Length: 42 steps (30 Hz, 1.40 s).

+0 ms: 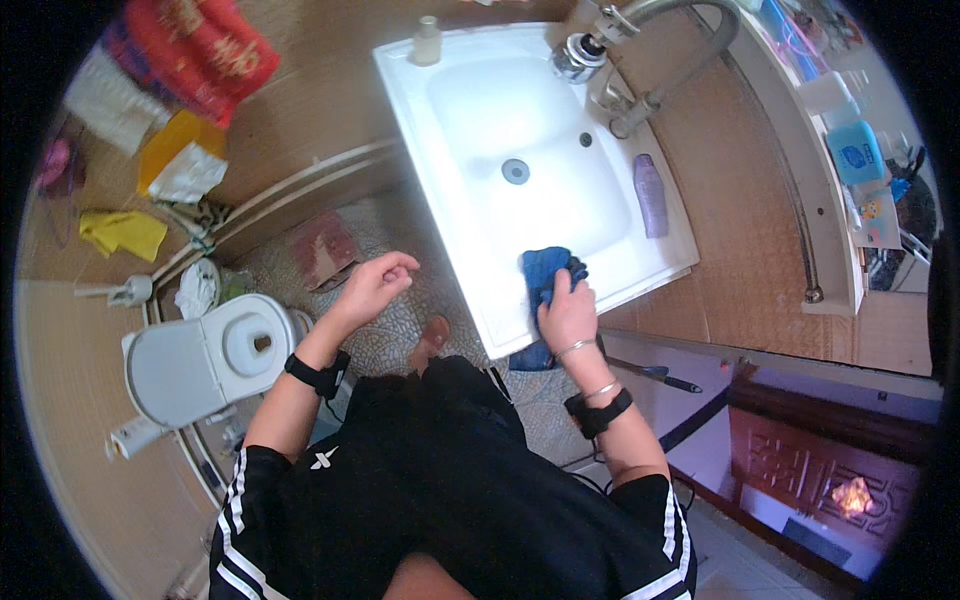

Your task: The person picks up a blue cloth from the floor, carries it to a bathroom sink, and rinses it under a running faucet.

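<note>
A dark blue cloth (546,271) lies bunched over the near right part of the white washbasin (480,300), and part of it hangs past the basin's edge. My right hand (571,315) grips it, thumb on top. Left of the basin, over the floor, my left hand (381,283) is held in the air with its fingers curled and nothing seen in them. A purple bottle (650,196) lies on the basin's right rim. The bowl's drain (516,172) shows beyond the cloth.
A metal faucet (636,116) and a small pale bottle (427,42) stand on the far rim. At right is a shelf with a blue container (856,152). To the left are a toilet (259,345), a yellow cloth (124,232) and a red bag (202,56).
</note>
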### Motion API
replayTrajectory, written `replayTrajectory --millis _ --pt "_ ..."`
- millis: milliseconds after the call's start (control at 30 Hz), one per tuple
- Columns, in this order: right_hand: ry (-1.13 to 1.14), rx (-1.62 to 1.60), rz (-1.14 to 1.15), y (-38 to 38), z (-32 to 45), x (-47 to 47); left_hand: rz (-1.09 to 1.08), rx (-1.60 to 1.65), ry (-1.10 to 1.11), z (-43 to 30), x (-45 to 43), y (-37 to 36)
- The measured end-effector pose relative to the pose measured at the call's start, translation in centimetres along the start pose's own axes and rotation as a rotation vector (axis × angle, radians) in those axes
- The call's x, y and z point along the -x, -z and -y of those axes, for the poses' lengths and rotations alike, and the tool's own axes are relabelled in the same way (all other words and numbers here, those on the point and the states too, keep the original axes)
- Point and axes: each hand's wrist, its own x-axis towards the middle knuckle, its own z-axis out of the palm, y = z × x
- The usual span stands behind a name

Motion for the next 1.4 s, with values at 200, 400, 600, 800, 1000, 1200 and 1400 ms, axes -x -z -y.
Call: replayTrajectory --millis 200,400,600,800,1000,1200,1400 --pt "-0.024 -0.145 0.007 -0.9 4.8 2.1 0.119 -0.024 -0.103 -2.3 -8.1 0.8" --pt "-0.218 -0.3 -0.039 -1.6 9.0 1.4 0.308 -0.001 -0.166 -3.1 -14.1 -0.1" --pt "-0.447 -0.371 -0.096 -1.7 11.6 -2.1 0.606 0.087 0.086 -3.9 -18.2 1.4" --pt "-0.6 -1.007 -0.133 -1.3 11.0 -12.0 0.743 0.158 -0.088 -3.7 -22.7 3.8" --pt "-0.743 -1.729 -0.435 2.3 10.7 -16.6 0.706 0.198 -0.09 -4.3 -26.7 6.3" --pt "-0.681 -1.396 -0.188 3.9 8.3 -19.6 0.723 0.198 -0.103 -4.5 -29.0 5.5" --pt "-0.16 -1.016 -0.478 0.7 -1.6 -25.7 0.717 0.25 0.03 -5.3 -29.3 4.5"
